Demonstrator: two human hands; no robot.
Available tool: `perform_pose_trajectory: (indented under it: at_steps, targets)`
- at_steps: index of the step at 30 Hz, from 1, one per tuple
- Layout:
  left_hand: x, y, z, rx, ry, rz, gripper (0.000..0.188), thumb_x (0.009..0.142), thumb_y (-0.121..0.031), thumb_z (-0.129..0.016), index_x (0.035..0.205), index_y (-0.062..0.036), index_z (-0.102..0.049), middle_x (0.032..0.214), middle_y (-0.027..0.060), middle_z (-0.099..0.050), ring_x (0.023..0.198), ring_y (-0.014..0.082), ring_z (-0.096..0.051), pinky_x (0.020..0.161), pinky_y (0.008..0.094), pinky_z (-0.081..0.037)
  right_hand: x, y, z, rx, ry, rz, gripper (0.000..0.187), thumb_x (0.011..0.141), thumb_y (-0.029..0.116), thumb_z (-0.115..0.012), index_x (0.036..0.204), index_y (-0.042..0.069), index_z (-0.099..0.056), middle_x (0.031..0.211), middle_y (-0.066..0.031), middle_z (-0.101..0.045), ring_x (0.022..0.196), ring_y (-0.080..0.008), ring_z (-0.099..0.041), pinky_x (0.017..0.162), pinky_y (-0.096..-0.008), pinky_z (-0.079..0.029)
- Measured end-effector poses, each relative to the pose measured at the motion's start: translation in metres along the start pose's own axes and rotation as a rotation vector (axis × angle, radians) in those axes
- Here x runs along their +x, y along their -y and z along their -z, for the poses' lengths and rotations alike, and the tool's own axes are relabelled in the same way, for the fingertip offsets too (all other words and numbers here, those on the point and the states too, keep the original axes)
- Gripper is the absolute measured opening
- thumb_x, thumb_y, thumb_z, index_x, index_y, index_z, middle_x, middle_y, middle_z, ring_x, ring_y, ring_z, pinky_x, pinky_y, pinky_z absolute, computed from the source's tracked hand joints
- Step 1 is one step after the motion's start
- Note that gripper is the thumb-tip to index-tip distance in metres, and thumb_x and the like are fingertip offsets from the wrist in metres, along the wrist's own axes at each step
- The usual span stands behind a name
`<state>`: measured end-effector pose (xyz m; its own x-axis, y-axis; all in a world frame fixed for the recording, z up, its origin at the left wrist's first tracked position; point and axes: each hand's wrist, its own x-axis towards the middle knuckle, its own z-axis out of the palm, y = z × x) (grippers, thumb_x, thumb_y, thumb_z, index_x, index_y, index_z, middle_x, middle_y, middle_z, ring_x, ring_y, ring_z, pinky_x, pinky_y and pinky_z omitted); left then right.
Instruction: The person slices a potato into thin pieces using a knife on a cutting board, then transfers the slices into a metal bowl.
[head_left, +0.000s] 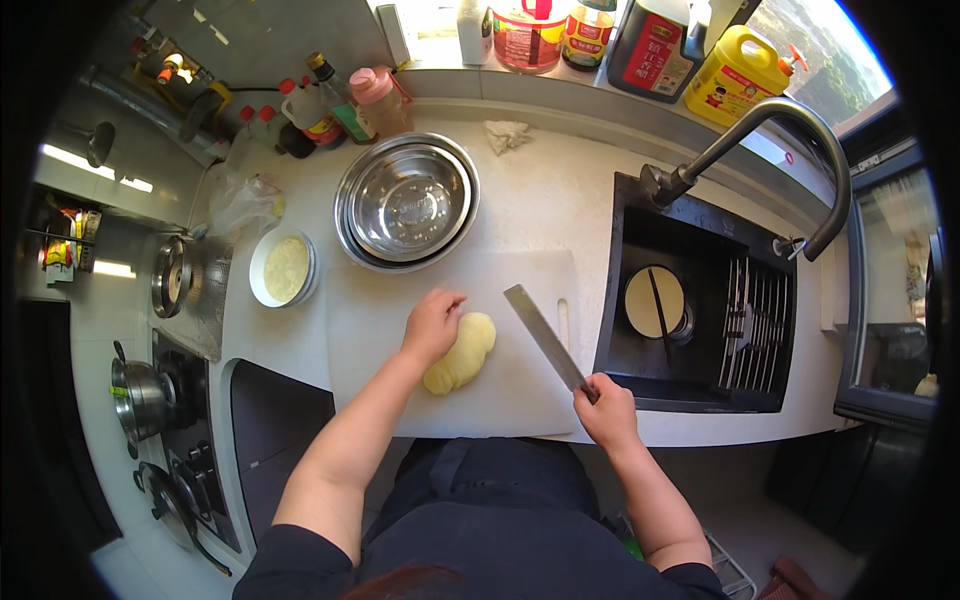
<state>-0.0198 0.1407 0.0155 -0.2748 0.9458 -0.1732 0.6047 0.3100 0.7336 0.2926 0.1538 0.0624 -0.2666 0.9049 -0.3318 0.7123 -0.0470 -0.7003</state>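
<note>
A pale yellow peeled potato (462, 353), seemingly cut into overlapping slices, lies on the white cutting board (375, 410). Right beside its upper left side is my left hand (433, 326), fingers loosely bent and apart from a full grip; it appears to touch the potato's edge. My right hand (607, 411) is closed around the handle of a kitchen knife (543, 332). The broad blade points up and to the left, above the board's right part and away from the potato. My palm hides most of the handle.
Nested steel bowls (345, 215) stand behind the board. A white bowl (262, 270) with pale yellow contents sits to the left. On the right is a black sink (640, 375) with a curved faucet (830, 140). Bottles (325, 105) line the back; a pot (140, 400) is far left.
</note>
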Motion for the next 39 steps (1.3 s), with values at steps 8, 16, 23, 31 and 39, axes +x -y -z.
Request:
perform_pose_trajectory:
  at_steps: [8,16,23,31,39]
  targets:
    - [-0.042,-0.011,-0.012,0.188,-0.072,-0.235,0.053,0.069,-0.03,-0.081,0.111,-0.0035,-0.064,0.122,0.0163,-0.055,0.111,0.0352,-0.052,0.095,0.0417,-0.047,0.03,0.021,-0.011,-0.308,0.146,0.043,0.014,0.082,0.019,-0.064,0.09,0.008,-0.066,0.069,-0.0131,-0.068,0.07,-0.0373,-0.066,0.067,-0.0463,-0.053]
    - [-0.057,0.01,-0.018,0.244,-0.011,-0.327,0.064,0.066,-0.032,-0.081,0.117,-0.0016,-0.057,0.123,0.0189,-0.052,0.112,0.0362,-0.052,0.095,0.0435,-0.045,0.007,0.021,-0.037,-0.434,0.156,0.161,0.014,0.082,0.02,-0.062,0.089,0.011,-0.07,0.074,-0.017,-0.068,0.07,-0.0379,-0.067,0.067,-0.0476,-0.054]
    - [-0.069,0.007,-0.005,0.195,-0.24,-0.566,0.055,0.071,-0.027,-0.078,0.116,-0.003,-0.058,0.12,0.0168,-0.053,0.109,0.0361,-0.052,0.096,0.0454,-0.044,-0.011,0.019,-0.056,-0.345,-0.006,0.14,0.015,0.083,0.018,-0.062,0.093,0.012,-0.071,0.075,-0.0163,-0.068,0.069,-0.0367,-0.066,0.065,-0.0467,-0.054]
    - [-0.065,0.015,-0.013,0.276,-0.123,-0.745,0.029,0.072,-0.014,-0.072,0.1,-0.0048,-0.066,0.108,0.0099,-0.06,0.105,0.0311,-0.054,0.093,0.0451,-0.045,-0.011,0.034,-0.072,-0.299,-0.046,0.219,0.013,0.082,0.016,-0.062,0.093,0.011,-0.069,0.072,-0.0154,-0.067,0.066,-0.0362,-0.065,0.06,-0.0467,-0.053]
    - [-0.064,0.025,-0.026,0.413,-0.085,-0.692,0.036,0.074,-0.02,-0.07,0.109,-0.0083,-0.069,0.119,0.0115,-0.061,0.116,0.0341,-0.052,0.101,0.0483,-0.041,-0.003,0.062,-0.074,-0.44,-0.085,0.413,0.005,0.083,0.015,-0.063,0.083,0.011,-0.062,0.06,-0.0091,-0.058,0.056,-0.0295,-0.062,0.05,-0.0423,-0.051]
